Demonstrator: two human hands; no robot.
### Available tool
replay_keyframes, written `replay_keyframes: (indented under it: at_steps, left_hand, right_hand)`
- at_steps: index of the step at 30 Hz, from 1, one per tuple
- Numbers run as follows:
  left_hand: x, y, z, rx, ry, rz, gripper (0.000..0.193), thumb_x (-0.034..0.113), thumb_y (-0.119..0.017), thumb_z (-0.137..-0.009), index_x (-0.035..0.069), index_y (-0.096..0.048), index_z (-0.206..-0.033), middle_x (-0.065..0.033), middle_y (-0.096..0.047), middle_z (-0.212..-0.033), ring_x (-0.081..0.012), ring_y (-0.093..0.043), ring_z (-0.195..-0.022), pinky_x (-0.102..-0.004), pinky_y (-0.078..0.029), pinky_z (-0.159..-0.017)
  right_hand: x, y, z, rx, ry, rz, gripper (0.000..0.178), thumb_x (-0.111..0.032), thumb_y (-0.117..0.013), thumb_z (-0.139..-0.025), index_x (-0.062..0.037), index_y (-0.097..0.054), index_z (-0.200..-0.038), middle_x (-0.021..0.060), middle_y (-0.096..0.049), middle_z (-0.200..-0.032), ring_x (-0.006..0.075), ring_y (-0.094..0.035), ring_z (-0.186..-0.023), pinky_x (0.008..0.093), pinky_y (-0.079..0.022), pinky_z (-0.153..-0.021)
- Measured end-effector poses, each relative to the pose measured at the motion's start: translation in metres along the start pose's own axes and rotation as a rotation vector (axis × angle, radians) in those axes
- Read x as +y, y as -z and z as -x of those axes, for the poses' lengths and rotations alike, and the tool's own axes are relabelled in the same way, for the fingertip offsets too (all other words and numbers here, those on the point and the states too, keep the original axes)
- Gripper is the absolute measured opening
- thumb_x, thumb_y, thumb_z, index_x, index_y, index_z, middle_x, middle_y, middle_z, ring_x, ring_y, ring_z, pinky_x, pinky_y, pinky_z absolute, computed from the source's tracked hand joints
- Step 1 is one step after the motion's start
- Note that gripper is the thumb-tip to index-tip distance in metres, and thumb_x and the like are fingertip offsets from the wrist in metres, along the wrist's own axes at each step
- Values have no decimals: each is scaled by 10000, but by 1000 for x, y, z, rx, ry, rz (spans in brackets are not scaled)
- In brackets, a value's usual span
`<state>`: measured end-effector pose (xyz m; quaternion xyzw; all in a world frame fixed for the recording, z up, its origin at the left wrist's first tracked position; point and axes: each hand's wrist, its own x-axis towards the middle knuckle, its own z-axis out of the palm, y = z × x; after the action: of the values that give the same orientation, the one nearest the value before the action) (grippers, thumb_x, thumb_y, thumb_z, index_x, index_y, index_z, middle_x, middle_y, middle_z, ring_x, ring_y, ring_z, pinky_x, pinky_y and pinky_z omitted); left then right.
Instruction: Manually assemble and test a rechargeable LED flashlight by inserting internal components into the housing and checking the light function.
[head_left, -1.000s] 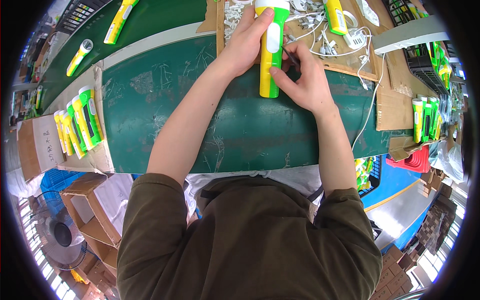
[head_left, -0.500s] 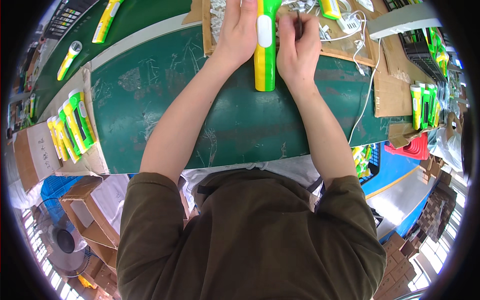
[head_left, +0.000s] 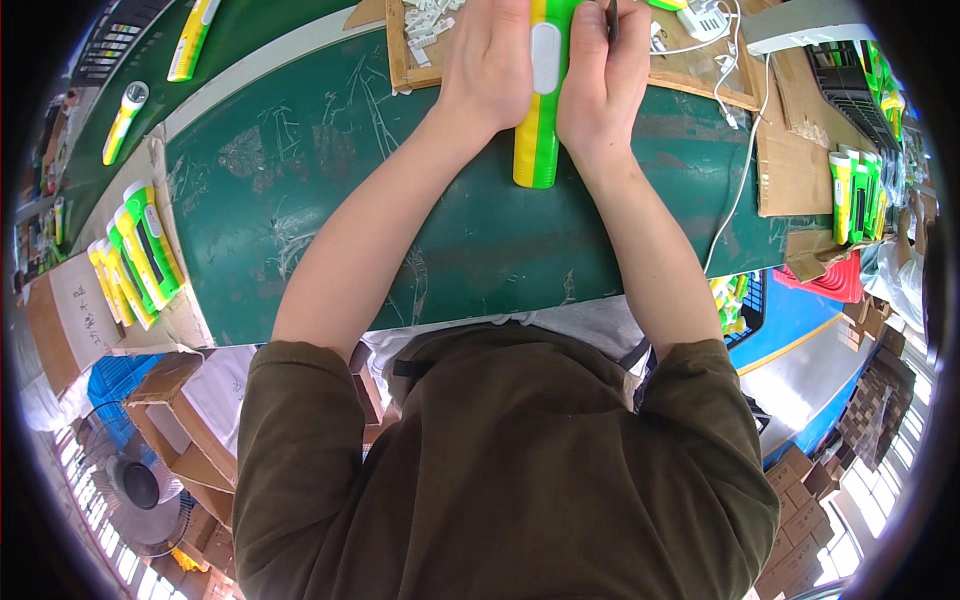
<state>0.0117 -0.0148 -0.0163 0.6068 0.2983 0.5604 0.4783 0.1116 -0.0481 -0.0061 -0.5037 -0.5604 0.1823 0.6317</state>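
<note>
A green and yellow flashlight [head_left: 543,140] with a white oval switch panel stands out lengthwise in front of me over the green worktable, its far end cut off by the picture's top edge. My left hand [head_left: 492,70] grips it along its left side, fingers pointing away from me. Close against its right side is my right hand [head_left: 603,85], with a thin dark tool [head_left: 613,20] pinched between thumb and fingers. Only a short piece of that tool shows, so its kind is unclear. The fingertips of both hands reach the top edge.
Beyond my hands lies a wooden tray [head_left: 400,50] with small white parts. A white power strip [head_left: 705,20] trails a cable [head_left: 740,180] down the table's right side. More flashlights [head_left: 140,250] lean in a row at left, others [head_left: 855,195] at right. A fan [head_left: 140,485] stands lower left.
The view has shifted slightly. Both hands and the flashlight sit a little higher and further right, and my right hand is now closer against the flashlight, still pinching the dark tool.
</note>
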Motion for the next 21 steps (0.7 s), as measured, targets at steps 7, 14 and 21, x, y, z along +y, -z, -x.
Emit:
replay_keyframes:
  at_steps: [7,14,21]
  left_hand:
    - [11,-4,3,114,-47,-236,431,381,-215,-1056,44,-434,-1212,-86,-557,-985,-153,-540,-855,-274,-444,-783]
    - [-3,-1,-4,-2,-46,-1,376,325,-222,-1061,36,-422,-1194,-91,-546,-1010,-146,-524,-887,-276,-439,-812]
    - [-1,3,-4,-40,-75,-34,387,324,-232,-1060,25,-438,-1193,-95,-546,-1006,-149,-522,-892,-278,-436,-820]
  right_hand:
    - [-5,0,0,-25,-11,68,120,-119,-497,-961,-2,-470,-965,70,-447,-806,150,-423,-707,300,-388,-654]
    - [-3,6,-5,-61,-145,-133,85,-88,-449,-984,-9,-476,-998,75,-512,-877,130,-478,-770,279,-418,-696]
    - [0,7,-4,-44,-159,-201,112,-90,-417,-1005,-1,-482,-1028,85,-530,-961,122,-484,-872,266,-417,-777]
